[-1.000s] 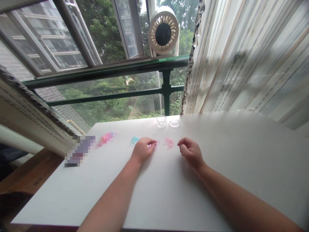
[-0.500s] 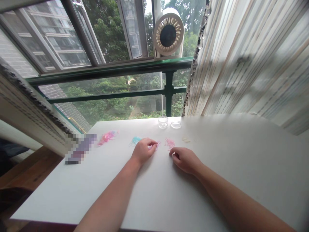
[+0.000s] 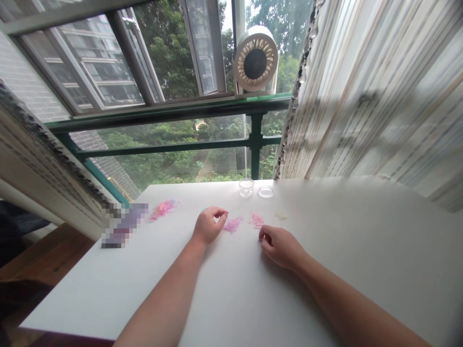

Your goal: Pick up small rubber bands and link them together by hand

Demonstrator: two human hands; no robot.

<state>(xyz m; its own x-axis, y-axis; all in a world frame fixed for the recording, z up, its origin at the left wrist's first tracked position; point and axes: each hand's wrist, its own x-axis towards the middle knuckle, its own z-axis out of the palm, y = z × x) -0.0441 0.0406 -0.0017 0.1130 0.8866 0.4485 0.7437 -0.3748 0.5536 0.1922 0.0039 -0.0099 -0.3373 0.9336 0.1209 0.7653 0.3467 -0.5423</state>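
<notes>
Small piles of thin coloured strands, which look like little rubber bands, lie on the white table point(image 3: 231, 289). My left hand point(image 3: 209, 226) is over the left edge of the purple pile point(image 3: 233, 224), thumb and forefinger pinched together; whatever is between them is too small to make out. It hides nearly all of a teal pile behind it. My right hand point(image 3: 281, 245) rests just in front of the pink pile point(image 3: 256, 220), fingers curled and thumb against them; their contents cannot be seen. A few pale yellow loops point(image 3: 280, 215) lie beyond it.
A larger mixed pink pile point(image 3: 163, 210) lies at the left, beside a blurred-out purple object point(image 3: 126, 225). At the back edge stand a clear round container point(image 3: 246, 188) and a clear lid point(image 3: 265, 192). A fan point(image 3: 255, 62) sits above, by the window; curtains hang on both sides.
My left hand has shifted left, uncovering the purple pile and covering the teal one. My right hand has drawn back slightly from the pink pile. The whole view has shifted a little.
</notes>
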